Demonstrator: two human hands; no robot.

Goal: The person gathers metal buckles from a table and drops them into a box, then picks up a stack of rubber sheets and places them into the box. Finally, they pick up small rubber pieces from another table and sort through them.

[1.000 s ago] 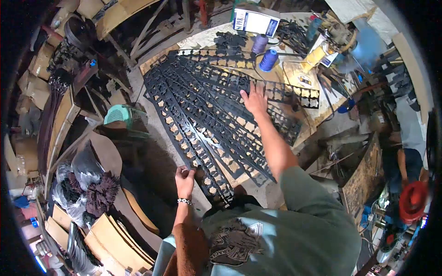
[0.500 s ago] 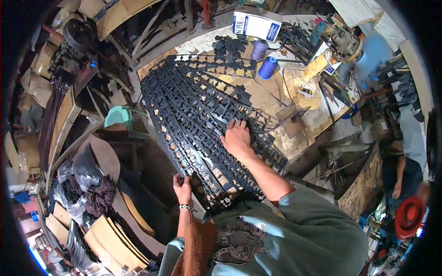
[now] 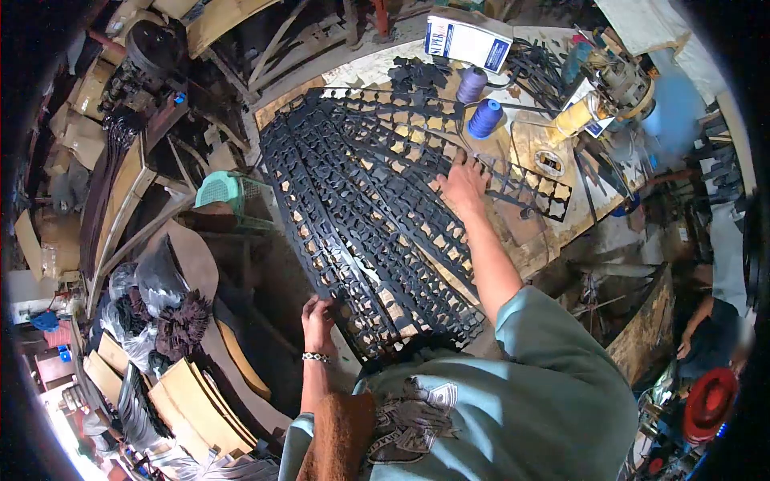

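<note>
A stack of black sheets full of punched-out holes (image 3: 361, 200) lies spread across a worn workbench (image 3: 553, 232). My right hand (image 3: 464, 183) presses flat on the sheets near their far right side, fingers spread. My left hand (image 3: 318, 313) pinches the near edge of the stack where it hangs over the bench's front. A bracelet circles my left wrist.
Two blue thread spools (image 3: 486, 117), a white box (image 3: 468, 42), a yellow spool (image 3: 574, 117) and black cut pieces (image 3: 417, 75) sit at the back of the bench. A green basket (image 3: 221, 191) stands to the left. Another person (image 3: 710, 337) is at the right.
My right hand has slid from the middle of the sheets out toward the far right, spreading them flatter. My left hand keeps its hold on the near edge.
</note>
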